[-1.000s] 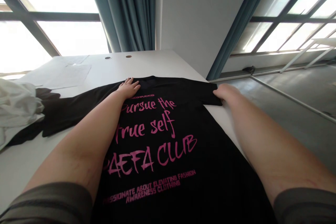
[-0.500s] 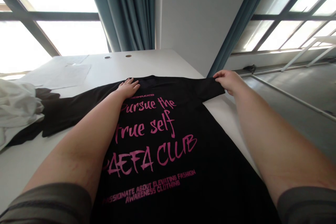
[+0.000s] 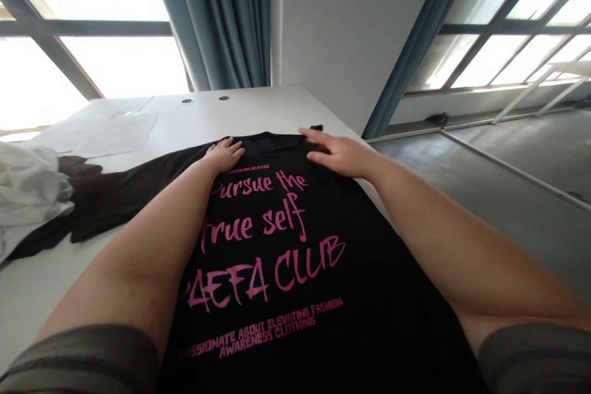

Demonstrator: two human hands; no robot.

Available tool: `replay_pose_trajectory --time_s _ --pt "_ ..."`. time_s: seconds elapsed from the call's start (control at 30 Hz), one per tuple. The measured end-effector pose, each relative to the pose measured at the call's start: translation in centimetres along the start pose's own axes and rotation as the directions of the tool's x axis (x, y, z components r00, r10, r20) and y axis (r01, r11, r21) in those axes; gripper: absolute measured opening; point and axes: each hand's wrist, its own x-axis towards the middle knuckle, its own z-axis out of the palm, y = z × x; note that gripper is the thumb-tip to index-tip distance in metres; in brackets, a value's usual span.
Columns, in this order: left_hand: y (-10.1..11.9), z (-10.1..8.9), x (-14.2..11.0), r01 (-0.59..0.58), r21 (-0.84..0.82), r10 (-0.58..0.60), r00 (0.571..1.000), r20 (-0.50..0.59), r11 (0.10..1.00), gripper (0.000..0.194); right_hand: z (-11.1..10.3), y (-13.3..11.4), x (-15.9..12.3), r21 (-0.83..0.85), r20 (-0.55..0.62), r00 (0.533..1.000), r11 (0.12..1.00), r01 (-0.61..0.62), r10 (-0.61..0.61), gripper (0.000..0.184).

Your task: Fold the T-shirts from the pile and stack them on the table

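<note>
A black T-shirt [image 3: 364,271] with pink lettering lies spread in front of me, collar end away from me. My left hand [image 3: 225,155] rests flat on its upper left part, near the collar, with the fingers spread. Near the right shoulder, my right hand [image 3: 339,155] touches the black cloth, fingers stretched out and thumb apart, slightly blurred. The right sleeve no longer sticks out to the side; a small black bit of cloth shows just behind my right fingers. The left sleeve [image 3: 115,191] stretches out to the left.
A white table [image 3: 277,104] carries the shirt. White crumpled cloth [image 3: 32,181] lies at the left edge, partly over dark fabric. Thin sheets [image 3: 120,132] lie at the back left. Blue curtains [image 3: 226,18], a pillar [image 3: 341,31] and windows stand behind.
My right hand has moved left from the right sleeve's end to the shoulder, and that sleeve has been brought inward. The fingers have gone from pinching to stretched out. My left hand stays put.
</note>
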Motion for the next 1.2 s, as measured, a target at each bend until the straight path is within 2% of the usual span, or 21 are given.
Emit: replay_pose_trajectory --time_s 0.07,0.1,0.17,0.3,0.4,0.47,0.57,0.63,0.7,0.77,0.83,0.9,0.97,1.07,1.2 --pt "0.1 -0.1 -0.1 -0.002 0.006 0.002 1.0 -0.005 1.0 0.071 2.5 0.3 0.4 -0.001 0.203 0.979 1.0 0.01 -0.01 0.073" --pt "0.1 -0.1 -0.1 0.0 0.006 0.0 1.0 -0.004 1.0 0.071 3.8 0.6 0.5 -0.031 0.267 0.964 1.0 0.004 0.005 0.073" --pt "0.2 -0.1 -0.3 0.013 -0.01 -0.013 1.0 0.0 1.0 0.071 5.9 1.4 0.8 -0.129 0.304 0.952 0.992 -0.004 0.043 0.073" --pt "0.2 -0.1 -0.3 0.022 -0.05 -0.021 1.0 0.013 0.999 0.071 7.9 2.5 1.3 -0.195 0.263 0.964 0.981 0.021 0.031 0.065" --pt "0.3 -0.3 -0.4 0.011 -0.049 -0.011 1.0 -0.005 0.999 0.07 7.9 2.7 1.4 -0.198 0.267 0.963 0.98 0.031 0.024 0.064" --pt "1.0 -0.8 -0.8 -0.068 -0.014 0.067 0.996 -0.055 0.998 0.069 7.7 2.6 1.3 -0.205 0.282 0.959 0.978 0.037 0.023 0.067" --pt "3.7 -1.6 -1.9 -0.304 0.055 0.308 0.946 -0.098 0.951 0.066 7.4 2.2 0.9 -0.192 0.309 0.951 0.979 0.064 -0.001 0.07" --pt "6.3 -1.7 -2.6 -0.435 0.052 0.437 0.898 -0.042 0.899 0.065 7.2 2.2 0.7 -0.148 0.29 0.955 0.983 0.111 -0.064 0.067" --pt "8.8 -1.3 -3.3 -0.495 0.028 0.493 0.868 0.053 0.868 0.066 7.0 2.6 0.6 -0.099 0.172 0.975 0.982 0.158 -0.14 0.06" --pt "10.3 -0.7 -3.6 -0.499 0.028 0.494 0.864 0.099 0.866 0.068 7.0 3.4 0.9 -0.103 0.016 0.989 0.983 0.149 -0.148 0.058" --pt "10.9 -0.2 -3.6 -0.494 0.03 0.489 0.866 0.101 0.869 0.07 7.1 4.5 1.4 -0.161 -0.034 0.999 0.986 0.029 -0.035 0.06" --pt "10.7 0.0 -3.5 -0.49 0.016 0.487 0.869 0.093 0.872 0.069 7.5 5.4 1.9 -0.241 0.027 0.989 0.961 -0.133 0.143 0.066" --pt "10.2 0.0 -3.4 -0.456 -0.003 0.455 0.887 0.076 0.89 0.066 7.8 5.9 2.4 -0.304 0.071 0.957 0.92 -0.246 0.28 0.073" --pt "9.9 -0.2 -3.4 -0.397 -0.016 0.397 0.916 0.054 0.918 0.062 7.9 5.9 3.0 -0.355 0.087 0.927 0.881 -0.313 0.364 0.081" --pt "9.9 -0.4 -3.5 -0.389 -0.034 0.39 0.919 0.051 0.921 0.06 7.1 5.0 5.2 -0.416 0.096 0.868 0.812 -0.41 0.487 0.076"
